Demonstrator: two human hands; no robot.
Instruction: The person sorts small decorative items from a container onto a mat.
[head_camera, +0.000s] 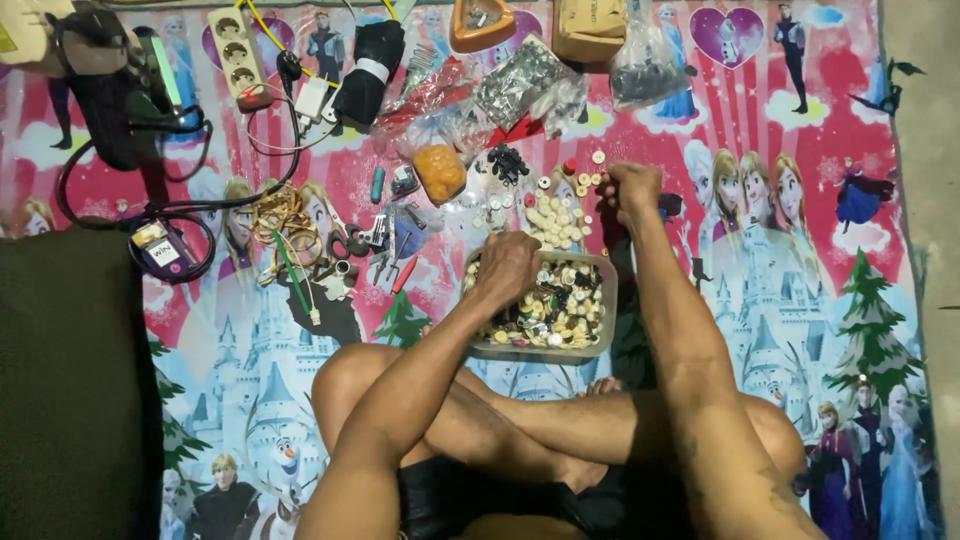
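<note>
Grip of the left hand (508, 262) is buried among the buttons in a clear plastic tray (590, 345), fingers curled downward, so whether anything is pinched cannot be told. Grip of the right hand (632, 186) is closed narrowly over something too small to make out, held above loose buttons (556, 215) sorted in small heaps just beyond the tray. Fingertips of both hands are hidden from view. Crossed bare legs are seen below the tray, partly cut off by the lower edge. Everything is laid on a cartoon-printed floor mat (800, 300) in pink and blue; a power strip (238, 50), black cables (150, 205), scissors (350, 245), and bags of small parts (530, 85) are scattered along its far side, and a dark cloth (70, 380) is spread at the left.
</note>
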